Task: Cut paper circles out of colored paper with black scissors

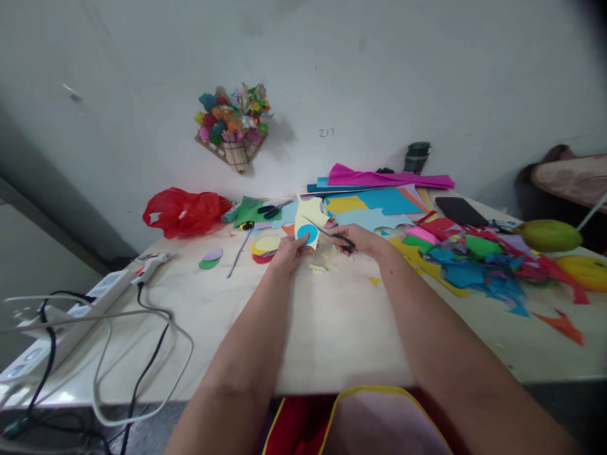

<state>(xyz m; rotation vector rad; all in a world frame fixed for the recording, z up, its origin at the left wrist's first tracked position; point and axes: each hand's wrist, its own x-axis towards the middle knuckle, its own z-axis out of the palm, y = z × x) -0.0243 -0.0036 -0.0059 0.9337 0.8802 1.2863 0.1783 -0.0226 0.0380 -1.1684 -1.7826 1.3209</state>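
My left hand [290, 253] pinches a pale yellow sheet of paper [309, 208] with a blue paper circle [307, 234] lying on its lower part. In my right hand [355, 239] is a pair of scissors [339, 239], fingers closed round the black handles. The blades reach over the pale sheet beside the blue circle. Below the hands lie small cream paper scraps [322, 268]. Left of my left hand sits a stack of cut circles [265, 246], yellow and red. A lilac circle [213, 254] overlaps a green circle [207, 264] farther left.
A red plastic bag [183, 212] and a second pair of scissors [271, 210] lie at the back. Coloured scraps [484, 262], a dark phone [459, 211] and fruit [547, 235] cover the right side. A power strip [76, 316] with loose cables occupies the left edge.
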